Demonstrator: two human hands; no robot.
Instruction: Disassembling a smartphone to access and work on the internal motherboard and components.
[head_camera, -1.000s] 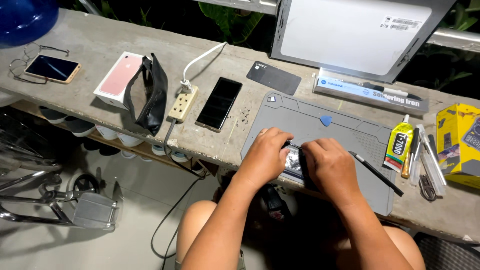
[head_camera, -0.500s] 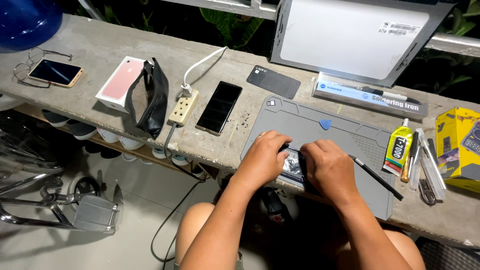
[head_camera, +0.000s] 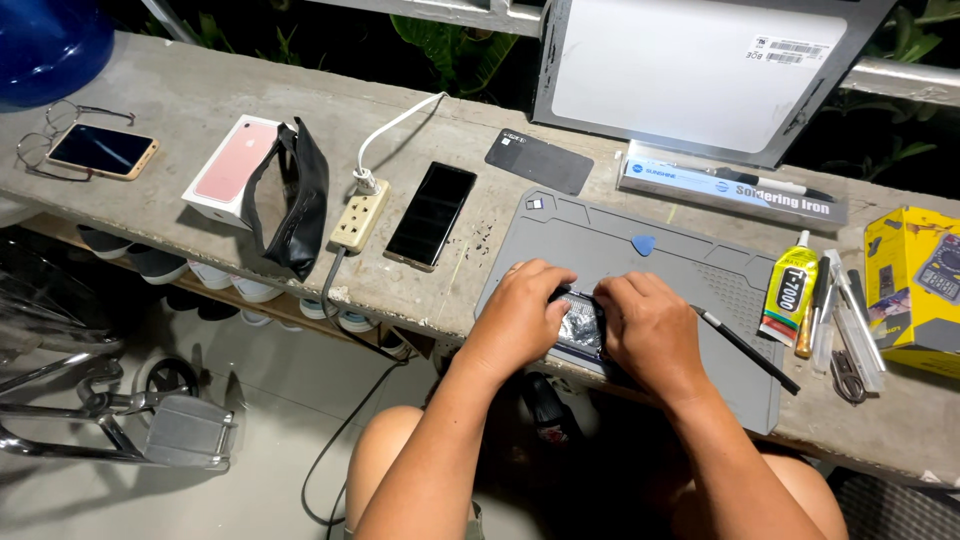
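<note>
An opened phone (head_camera: 582, 326) with its insides showing lies on a grey work mat (head_camera: 640, 270), mostly covered by both hands. My left hand (head_camera: 520, 318) grips its left edge with curled fingers. My right hand (head_camera: 652, 336) presses on its right side, fingertips on the exposed parts. Whether a small tool sits in either hand is hidden. A blue pick (head_camera: 643, 244) rests on the mat above the hands, and a thin black tool (head_camera: 748, 350) lies to the right of my right hand.
On the concrete bench: a black phone (head_camera: 431, 214), a power strip (head_camera: 361, 213), a black pouch (head_camera: 296, 199) on a phone box (head_camera: 225, 177), another phone (head_camera: 102, 151), a glue tube (head_camera: 790, 295), tweezers and scissors (head_camera: 845, 335), a yellow box (head_camera: 915, 280), a long tool box (head_camera: 730, 187).
The hands stay on the opened phone with only slight finger shifts; the camera has drifted a little.
</note>
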